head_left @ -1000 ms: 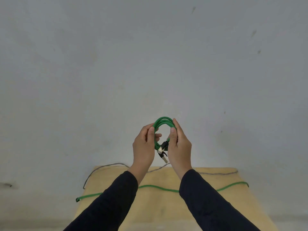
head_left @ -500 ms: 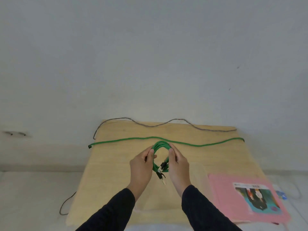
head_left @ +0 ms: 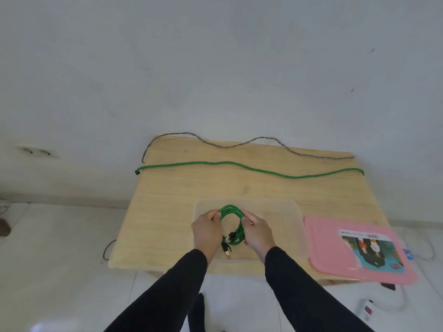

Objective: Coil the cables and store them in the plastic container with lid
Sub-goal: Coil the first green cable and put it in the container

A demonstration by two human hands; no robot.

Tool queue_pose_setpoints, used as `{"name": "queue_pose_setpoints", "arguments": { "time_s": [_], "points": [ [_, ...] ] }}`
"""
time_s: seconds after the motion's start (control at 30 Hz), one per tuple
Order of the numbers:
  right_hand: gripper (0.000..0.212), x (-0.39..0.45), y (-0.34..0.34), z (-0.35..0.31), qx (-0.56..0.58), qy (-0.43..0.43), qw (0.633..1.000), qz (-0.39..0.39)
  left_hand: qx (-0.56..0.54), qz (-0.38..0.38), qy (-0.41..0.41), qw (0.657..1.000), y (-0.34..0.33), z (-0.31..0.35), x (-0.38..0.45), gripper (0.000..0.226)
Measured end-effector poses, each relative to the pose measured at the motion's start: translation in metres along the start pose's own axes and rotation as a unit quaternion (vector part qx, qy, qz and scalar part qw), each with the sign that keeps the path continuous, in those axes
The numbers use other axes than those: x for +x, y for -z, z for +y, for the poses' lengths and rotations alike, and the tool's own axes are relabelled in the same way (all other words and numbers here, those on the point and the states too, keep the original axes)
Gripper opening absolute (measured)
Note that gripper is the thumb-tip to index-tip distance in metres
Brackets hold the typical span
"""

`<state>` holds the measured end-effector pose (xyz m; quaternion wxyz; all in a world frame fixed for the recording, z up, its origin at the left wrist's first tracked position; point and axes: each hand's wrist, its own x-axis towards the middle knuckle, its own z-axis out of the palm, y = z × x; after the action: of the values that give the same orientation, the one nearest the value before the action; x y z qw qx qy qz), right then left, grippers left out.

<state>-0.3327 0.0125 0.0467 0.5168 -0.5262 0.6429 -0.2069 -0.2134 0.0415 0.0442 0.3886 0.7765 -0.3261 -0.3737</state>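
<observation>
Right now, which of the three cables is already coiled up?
The green cable held in both hands over the clear container. The other green cable and the grey cable lie stretched across the table.

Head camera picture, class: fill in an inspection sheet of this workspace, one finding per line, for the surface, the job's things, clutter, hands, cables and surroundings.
Surface: light wooden table against a pale wall.
Job's things: clear plastic container open near the front edge; pink lid lies flat to its right; coiled green cable is held over the container.
Clutter: nothing seen on the table besides the job's things.
Hands: left hand and right hand each grip one side of the coil.
Cables: uncoiled green cable and grey cable lie stretched across the far side, ends hanging over the edges.
Surroundings: white floor; power strip at lower right; wall socket at left.
</observation>
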Motion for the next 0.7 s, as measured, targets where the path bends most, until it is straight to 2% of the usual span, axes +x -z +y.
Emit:
{"name": "queue_pose_setpoints", "arguments": {
  "time_s": [0.17, 0.33, 0.47, 0.57, 0.7],
  "points": [
    [0.038, 0.001, -0.003, 0.005, -0.068, 0.011, 0.998, -0.011, 0.034, -0.010, 0.021, 0.999, -0.009, -0.004, 0.004, 0.031],
    [0.048, 0.003, -0.006, 0.005, -0.227, 0.057, 0.972, -0.034, 0.121, -0.035, -0.017, 0.992, -0.010, -0.008, 0.008, 0.035],
    [0.051, -0.001, -0.008, 0.007, -0.338, 0.103, 0.935, -0.031, 0.238, -0.072, -0.054, 0.967, -0.010, -0.004, 0.006, 0.035],
    [0.051, -0.008, -0.007, 0.008, -0.393, 0.140, 0.908, -0.023, 0.285, -0.081, -0.087, 0.951, -0.010, -0.005, -0.002, 0.040],
    [0.045, -0.021, -0.004, 0.007, -0.416, 0.215, 0.883, 0.023, 0.367, -0.079, -0.145, 0.916, -0.010, -0.012, -0.006, 0.042]
  ]
}}
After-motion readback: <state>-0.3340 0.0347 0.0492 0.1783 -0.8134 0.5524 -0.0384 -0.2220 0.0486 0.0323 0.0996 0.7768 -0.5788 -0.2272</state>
